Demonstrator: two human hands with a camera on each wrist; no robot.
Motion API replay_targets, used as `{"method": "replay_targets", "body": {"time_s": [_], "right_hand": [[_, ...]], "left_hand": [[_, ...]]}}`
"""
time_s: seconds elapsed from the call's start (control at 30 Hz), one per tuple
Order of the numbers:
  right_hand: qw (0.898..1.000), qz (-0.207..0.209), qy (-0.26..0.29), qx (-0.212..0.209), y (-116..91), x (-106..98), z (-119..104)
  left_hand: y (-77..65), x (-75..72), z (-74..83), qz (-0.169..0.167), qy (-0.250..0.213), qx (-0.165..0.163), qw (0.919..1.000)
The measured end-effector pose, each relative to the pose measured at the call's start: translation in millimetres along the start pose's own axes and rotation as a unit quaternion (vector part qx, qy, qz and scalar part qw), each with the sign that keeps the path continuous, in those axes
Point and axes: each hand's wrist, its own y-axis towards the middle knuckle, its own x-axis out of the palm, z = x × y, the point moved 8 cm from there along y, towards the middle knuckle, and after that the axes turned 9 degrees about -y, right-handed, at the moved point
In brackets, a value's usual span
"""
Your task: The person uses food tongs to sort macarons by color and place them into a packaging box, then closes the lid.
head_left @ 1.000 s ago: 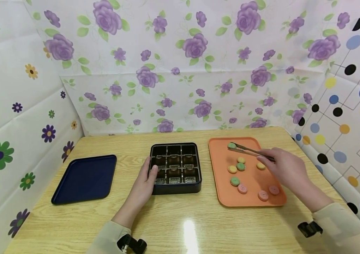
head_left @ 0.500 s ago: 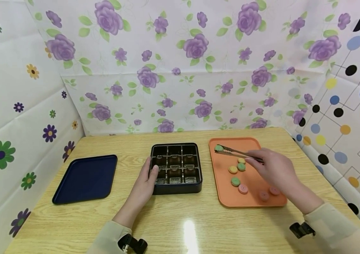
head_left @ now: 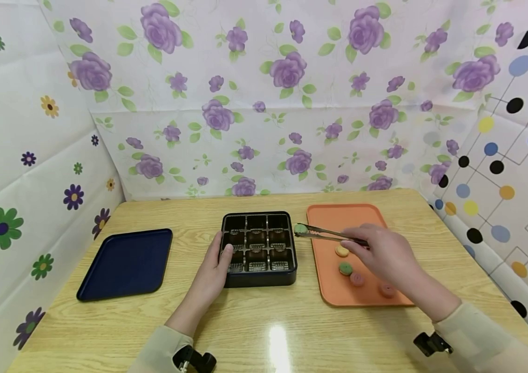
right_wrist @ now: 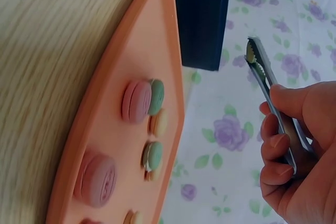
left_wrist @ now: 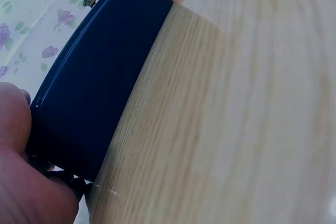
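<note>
Green macaron (head_left: 300,228): one in tongs (right_wrist: 300,157), right fingers (right_wrist: 275,148) curled round tongs; left fingers (head_left: 213,250) gripping one box (head_left: 259,280); tray (head_left: 329,290): eight macarons (right_wrist: 96,179).

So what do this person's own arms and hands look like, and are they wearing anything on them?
Both the left hand and right hand are bare, without gloves. The left sleeve and right sleeve are plain pale cream. A small, chunky black gadget sits near each cuff, one on the left and one on the right.
</note>
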Motion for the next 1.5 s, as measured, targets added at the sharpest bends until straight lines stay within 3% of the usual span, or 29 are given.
{"method": "replay_targets", "body": {"time_s": [0.67,0.93,1.5], "right_hand": [[0.998,-0.033,0.007,-0.053,1.4,19.8,-33.4],[0.997,-0.027,0.002,-0.072,0.8,22.8,-38.2],[0.995,-0.063,0.010,-0.071,0.4,33.4,-40.1]], "left_hand": [[1.1,-0.1,-3.6,-0.001,-0.004,-0.001,1.0000],[0.1,-0.2,-2.2,0.001,-0.004,0.000,1.0000],[-0.3,-0.3,-1.2,0.001,-0.004,-0.002,1.0000]]}}
